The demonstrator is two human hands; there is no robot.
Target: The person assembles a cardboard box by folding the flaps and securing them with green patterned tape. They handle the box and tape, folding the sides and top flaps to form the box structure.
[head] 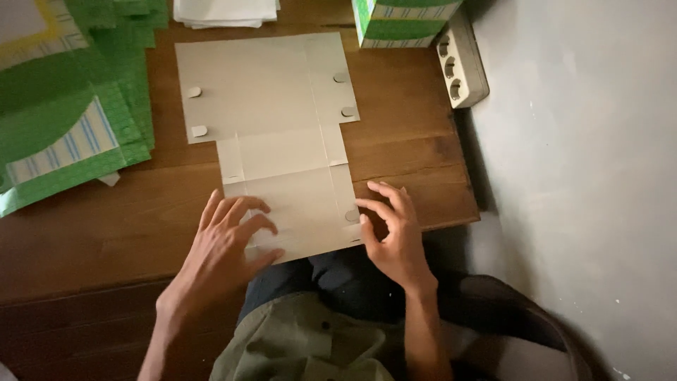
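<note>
The flat cardboard sheet is lying unfolded on the tabletop, its near panel overhanging the edge. Both hands are resting open: left hand pressing the panel, right hand fingering its side. Creasing cleanly probably needs firm, even pressure.

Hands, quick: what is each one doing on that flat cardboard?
Left hand: open, fingers spread, pressing on the flat cardboard sheet, gripping nothing.
Right hand: open, fingertips touching the sheet's right edge, gripping nothing.
</note>
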